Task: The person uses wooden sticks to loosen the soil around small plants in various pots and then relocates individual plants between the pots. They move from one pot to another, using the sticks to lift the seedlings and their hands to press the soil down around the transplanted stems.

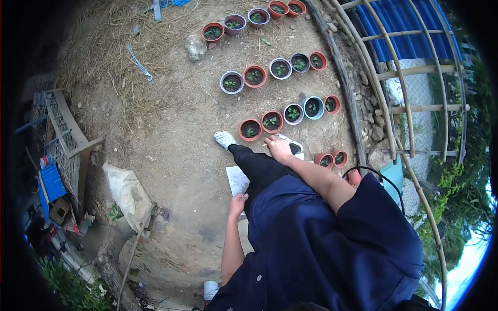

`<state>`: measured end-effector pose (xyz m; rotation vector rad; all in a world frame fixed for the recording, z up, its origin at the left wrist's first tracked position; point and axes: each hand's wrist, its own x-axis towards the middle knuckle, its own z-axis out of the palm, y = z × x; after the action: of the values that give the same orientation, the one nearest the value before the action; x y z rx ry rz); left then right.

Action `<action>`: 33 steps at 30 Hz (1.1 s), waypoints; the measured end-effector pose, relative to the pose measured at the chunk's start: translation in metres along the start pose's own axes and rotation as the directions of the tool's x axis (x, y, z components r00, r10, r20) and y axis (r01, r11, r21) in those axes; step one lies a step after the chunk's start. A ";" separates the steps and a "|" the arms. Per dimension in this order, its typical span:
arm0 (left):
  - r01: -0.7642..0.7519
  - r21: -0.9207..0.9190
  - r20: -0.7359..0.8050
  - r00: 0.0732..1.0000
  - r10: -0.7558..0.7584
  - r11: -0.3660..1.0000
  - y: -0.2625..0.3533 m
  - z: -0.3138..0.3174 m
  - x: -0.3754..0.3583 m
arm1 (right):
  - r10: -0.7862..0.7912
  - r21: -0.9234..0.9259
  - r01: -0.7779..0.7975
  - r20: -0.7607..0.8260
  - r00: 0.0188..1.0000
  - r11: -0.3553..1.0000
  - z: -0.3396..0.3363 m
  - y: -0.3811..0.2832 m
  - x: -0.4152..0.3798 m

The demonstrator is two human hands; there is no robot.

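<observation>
My right hand reaches over my lower leg, close to the nearest row of potted seedlings. Its fingers are pinched around something thin and pale, too small to make out. Just beyond it stand a terracotta-coloured pot and another terracotta-coloured pot, both with green seedlings in dark soil. My left hand is at the side of my dark trousers, its fingers curled together. A white sheet with grey markings lies on the ground beside it, partly hidden under my legs.
Several rows of potted seedlings stand on bare soil ahead. A wooden beam edges the plot, with a bamboo frame behind it. To the left are a grey rock, straw, a pale sack and a tree trunk.
</observation>
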<state>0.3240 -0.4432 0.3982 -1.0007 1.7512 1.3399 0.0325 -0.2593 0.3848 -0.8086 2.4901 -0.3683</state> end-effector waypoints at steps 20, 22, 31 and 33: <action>0.008 0.434 0.026 0.999 -0.021 0.901 0.040 -0.495 0.142 | 0.460 0.154 -0.434 -0.320 0.828 0.888 -0.011 -0.250 0.085; -0.141 0.653 0.152 0.987 0.053 0.744 0.061 -0.538 0.176 | 0.568 0.238 -0.516 -0.349 0.745 0.823 -0.017 -0.281 0.102; -0.140 0.530 0.194 0.980 0.041 0.836 0.237 -0.644 0.276 | 0.887 0.526 -0.720 -0.346 0.306 0.453 -0.018 -0.363 0.135; -0.170 0.632 0.169 0.982 0.080 0.756 0.278 -0.635 0.295 | 0.946 0.581 -0.750 -0.249 0.205 0.315 -0.001 -0.367 0.146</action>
<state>-0.1046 -1.0625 0.3952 -0.3954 1.9908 0.7375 0.1032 -0.6367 0.4760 1.1208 2.7627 -0.6248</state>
